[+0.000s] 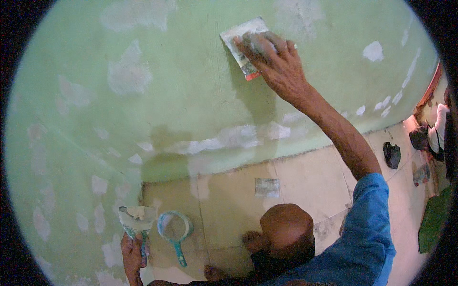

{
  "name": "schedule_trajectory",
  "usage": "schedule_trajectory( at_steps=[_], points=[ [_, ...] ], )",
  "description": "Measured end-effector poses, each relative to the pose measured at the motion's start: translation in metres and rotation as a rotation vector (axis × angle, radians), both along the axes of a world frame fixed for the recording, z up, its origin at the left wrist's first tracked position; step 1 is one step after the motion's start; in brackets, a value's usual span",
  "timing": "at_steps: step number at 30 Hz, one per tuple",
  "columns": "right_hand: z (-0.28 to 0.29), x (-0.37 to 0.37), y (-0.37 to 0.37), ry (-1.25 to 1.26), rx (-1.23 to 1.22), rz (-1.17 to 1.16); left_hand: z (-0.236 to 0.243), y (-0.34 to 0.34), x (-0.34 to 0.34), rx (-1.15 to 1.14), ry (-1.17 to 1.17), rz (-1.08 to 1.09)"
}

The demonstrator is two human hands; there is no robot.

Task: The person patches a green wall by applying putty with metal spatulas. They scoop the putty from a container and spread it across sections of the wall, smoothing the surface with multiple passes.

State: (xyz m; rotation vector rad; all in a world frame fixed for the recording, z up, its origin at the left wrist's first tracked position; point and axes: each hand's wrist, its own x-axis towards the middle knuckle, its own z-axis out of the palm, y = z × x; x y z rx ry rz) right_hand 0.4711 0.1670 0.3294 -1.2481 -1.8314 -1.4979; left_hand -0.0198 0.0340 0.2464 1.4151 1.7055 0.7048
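Observation:
High on the green, patched wall (181,71), my right hand (274,62) grips a wide flat spreader (238,43) with white filler and a red edge, its face at the wall surface. At lower left my left hand (133,252) holds a putty knife (136,219) upright, its blade carrying pale filler and its handle smeared green. Beside that knife, a round pot (175,224) with a long turquoise handle rests on the tiled floor. My bent knee (286,224) and bare toes show below.
A small grey sheet (267,187) lies on the floor tiles (310,176) near the wall's foot. At right are a black plastic bag (391,155), another dark bundle (418,138), white and dark items I cannot make out, and a green item (434,219). A reddish edging (427,88) borders the wall.

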Motion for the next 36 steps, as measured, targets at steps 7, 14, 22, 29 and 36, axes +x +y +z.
schedule_trajectory(
  at_steps=[7, 14, 22, 29, 36],
  points=[
    [-0.063, 0.013, -0.02, 0.054, -0.309, -0.067, -0.029, 0.0, -0.033, 0.086, -0.004, -0.035],
    [-0.016, -0.016, 0.032, 0.38, 0.119, -0.185, -0.04, 0.003, -0.037, 0.039, -0.055, 0.036],
    [-0.085, 0.007, 0.001, 0.226, -0.224, -0.228, -0.043, 0.001, -0.053, 0.03, 0.023, -0.048],
    [-0.058, -0.042, 0.035, 0.247, -0.034, 0.018, -0.057, -0.001, -0.061, 0.03, -0.012, 0.078],
    [-0.005, -0.014, 0.031, 0.336, 0.2, -0.006, -0.042, 0.007, -0.049, -0.009, 0.011, -0.094]
  ],
)
